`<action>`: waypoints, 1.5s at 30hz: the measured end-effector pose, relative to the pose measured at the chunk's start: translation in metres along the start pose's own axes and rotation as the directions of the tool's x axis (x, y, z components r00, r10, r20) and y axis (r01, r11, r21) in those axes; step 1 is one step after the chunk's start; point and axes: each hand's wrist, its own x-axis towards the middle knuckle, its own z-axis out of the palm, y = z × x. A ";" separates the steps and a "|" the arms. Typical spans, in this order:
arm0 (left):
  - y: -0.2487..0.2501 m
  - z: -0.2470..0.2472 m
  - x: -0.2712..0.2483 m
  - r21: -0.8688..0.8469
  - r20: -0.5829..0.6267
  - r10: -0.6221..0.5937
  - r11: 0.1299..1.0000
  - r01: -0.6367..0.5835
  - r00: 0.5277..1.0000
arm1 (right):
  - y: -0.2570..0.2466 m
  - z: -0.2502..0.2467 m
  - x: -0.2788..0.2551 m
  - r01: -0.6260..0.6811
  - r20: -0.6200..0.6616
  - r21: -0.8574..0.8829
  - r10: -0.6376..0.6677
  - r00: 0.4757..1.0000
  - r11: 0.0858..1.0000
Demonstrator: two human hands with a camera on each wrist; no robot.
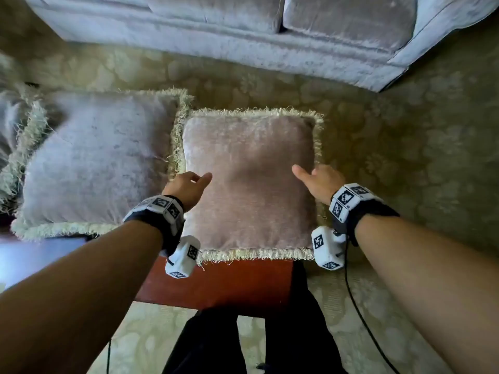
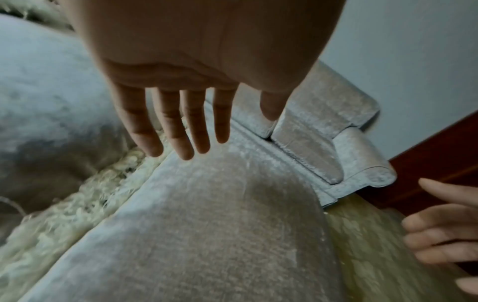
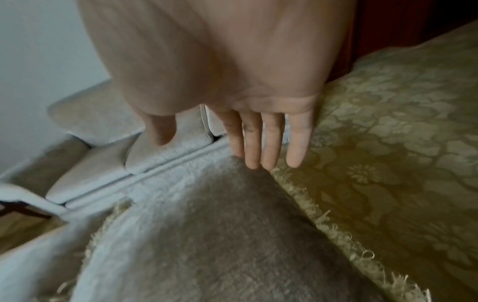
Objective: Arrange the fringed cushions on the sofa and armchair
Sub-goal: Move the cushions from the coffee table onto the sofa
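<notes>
Over the red-brown table (image 1: 229, 282), seen from the head view, both arms reach down to the pink fringed cushion (image 1: 248, 182) lying flat on it. The left hand (image 1: 186, 188) hovers at that cushion's left edge, the right hand (image 1: 318, 182) at its right edge, fingers loose and gripping nothing. A second cushion (image 1: 91, 160) lies touching its left side, fringes overlapping; the sofa (image 1: 243, 36) stands beyond the table, across a strip of patterned carpet (image 1: 405, 157). My worry: lifting by the sides could snag the tangled fringe and drag the neighbour off the table.

From the left wrist, the left hand (image 2: 196, 92) is spread flat, palm down, fingers (image 2: 186, 130) straight and slightly apart above the cushion's (image 2: 207, 224) edge, near the fringe seam. The other hand shows at the right, fingers loosely curled.

From the right wrist, the right hand (image 3: 232, 92) is likewise flat, fingers (image 3: 271, 143) straight and close together, tips near the cushion's (image 3: 220, 235) corner; whether they touch I cannot tell.
</notes>
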 end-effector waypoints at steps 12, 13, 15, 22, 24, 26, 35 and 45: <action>-0.010 0.065 0.081 -0.055 -0.113 -0.262 0.965 0.257 0.958 | 0.031 0.063 0.106 -0.239 0.103 -0.011 0.239 0.966 0.971; -0.012 0.065 0.085 -0.059 -0.144 -0.284 0.959 0.278 0.948 | 0.034 0.062 0.111 -0.247 0.107 -0.010 0.247 0.963 0.969; -0.018 0.065 0.094 -0.080 -0.160 -0.347 0.938 0.338 0.924 | 0.040 0.062 0.123 -0.248 0.143 0.002 0.245 0.959 0.969; -0.055 0.078 0.138 -0.166 -0.001 -0.430 0.890 0.424 0.903 | 0.056 0.084 0.159 -0.295 0.177 0.199 0.262 0.949 0.934; -0.057 0.082 0.141 -0.180 0.002 -0.403 0.900 0.397 0.915 | 0.061 0.090 0.167 -0.283 0.196 0.267 0.235 0.952 0.921; -0.054 0.083 0.140 -0.202 -0.005 -0.367 0.911 0.359 0.930 | 0.064 0.091 0.171 -0.261 0.211 0.311 0.202 0.956 0.914; -0.002 0.065 0.099 -0.288 -0.013 -0.333 0.904 0.315 0.943 | 0.057 0.056 0.148 -0.129 0.219 0.436 0.034 0.975 0.891; 0.100 0.027 0.016 -0.440 -0.178 -0.280 0.880 0.179 0.943 | 0.060 -0.080 0.095 -0.076 0.008 0.346 0.078 0.997 0.935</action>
